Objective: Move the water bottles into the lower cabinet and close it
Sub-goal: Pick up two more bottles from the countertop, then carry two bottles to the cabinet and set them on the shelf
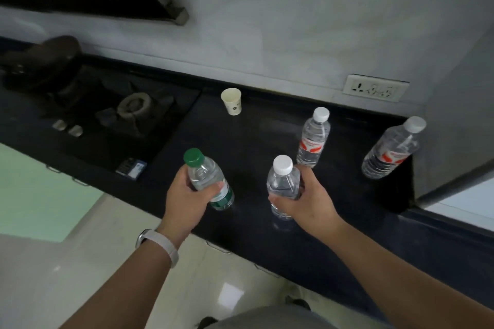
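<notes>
Several water bottles are on or just over the black countertop. My left hand grips a green-capped bottle near the counter's front edge. My right hand is wrapped around a white-capped clear bottle. Behind it a white-capped bottle with a red label stands upright. Another red-labelled bottle stands at the far right by the wall. The lower cabinet is hidden under the counter; only small handles show along its front.
A paper cup stands near the back wall. A gas hob with knobs fills the counter's left, a dark pot on it and a small box beside it. A wall socket sits at right. Pale floor tiles lie below.
</notes>
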A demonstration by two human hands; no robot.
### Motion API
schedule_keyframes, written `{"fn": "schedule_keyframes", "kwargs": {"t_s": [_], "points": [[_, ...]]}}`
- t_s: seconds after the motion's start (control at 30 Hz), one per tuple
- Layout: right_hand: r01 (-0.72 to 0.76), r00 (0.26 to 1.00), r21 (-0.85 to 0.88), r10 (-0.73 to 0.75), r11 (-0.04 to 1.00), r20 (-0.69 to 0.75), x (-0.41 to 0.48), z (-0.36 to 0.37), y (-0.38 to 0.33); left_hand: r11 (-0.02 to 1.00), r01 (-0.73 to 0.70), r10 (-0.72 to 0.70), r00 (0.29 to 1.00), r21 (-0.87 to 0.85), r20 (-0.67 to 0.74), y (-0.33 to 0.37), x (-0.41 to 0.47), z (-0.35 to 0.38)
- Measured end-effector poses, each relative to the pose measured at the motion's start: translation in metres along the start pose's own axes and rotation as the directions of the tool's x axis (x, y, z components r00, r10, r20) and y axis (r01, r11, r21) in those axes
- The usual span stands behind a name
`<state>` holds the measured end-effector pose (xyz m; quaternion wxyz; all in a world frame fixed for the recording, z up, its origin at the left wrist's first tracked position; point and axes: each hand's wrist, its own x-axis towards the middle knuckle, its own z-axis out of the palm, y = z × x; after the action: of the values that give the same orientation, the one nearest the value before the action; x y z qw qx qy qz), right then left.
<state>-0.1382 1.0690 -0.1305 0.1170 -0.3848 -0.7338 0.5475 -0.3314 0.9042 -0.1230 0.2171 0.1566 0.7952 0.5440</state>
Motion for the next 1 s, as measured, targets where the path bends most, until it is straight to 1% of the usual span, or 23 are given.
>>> {"fn": "schedule_keyframes", "kwargs": {"t_s": [0.13, 0.27, 0.43, 0.6, 0.83, 1.0], "points": [[0.061, 0.996, -0.047, -0.058, 0.997, 0.072, -0.004, 0.049, -0.033, 0.999, -0.012, 0.008, 0.997, -0.053, -0.073, -0.012, -0.010, -0.057], [0.105, 0.988, -0.083, -0.094, 0.991, 0.122, -0.017, 0.116, -0.071, 0.996, -0.016, 0.004, 0.991, -0.085, -0.135, -0.031, -0.022, -0.132], [0.137, 0.977, -0.071, -0.123, 0.988, 0.174, -0.045, 0.215, -0.120, 0.999, -0.008, -0.002, 0.984, -0.054, -0.181, -0.065, -0.035, -0.241], [0.203, 0.948, -0.084, -0.174, 0.976, 0.265, -0.065, 0.318, -0.156, 0.997, 0.018, -0.036, 0.968, -0.074, -0.248, -0.106, -0.046, -0.342], [0.296, 0.875, -0.083, -0.235, 0.952, 0.424, -0.093, 0.439, -0.205, 0.991, 0.045, -0.092, 0.913, -0.127, -0.397, -0.149, -0.083, -0.459], [0.351, 0.803, -0.096, -0.247, 0.931, 0.543, -0.097, 0.505, -0.234, 0.984, 0.072, -0.150, 0.832, -0.164, -0.534, -0.175, -0.104, -0.515]]}}
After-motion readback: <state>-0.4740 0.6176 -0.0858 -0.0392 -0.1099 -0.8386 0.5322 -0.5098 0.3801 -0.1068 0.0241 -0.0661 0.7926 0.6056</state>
